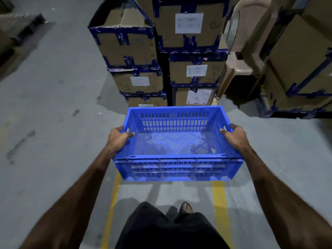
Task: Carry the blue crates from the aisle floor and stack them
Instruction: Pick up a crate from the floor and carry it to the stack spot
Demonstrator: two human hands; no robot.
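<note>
A grey aisle floor (53,123) with two yellow lines is seen before stacked cartons (136,51). One blue crate (177,166), long axis left-to-right, mouth upward, is held above the floor, its short ends gripped by left hand (118,139) and right hand (235,136).

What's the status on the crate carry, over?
Left hand and right hand grip the short-side rims. Blue crate empty, held level above floor. Taped cardboard boxes stacked directly ahead.
</note>
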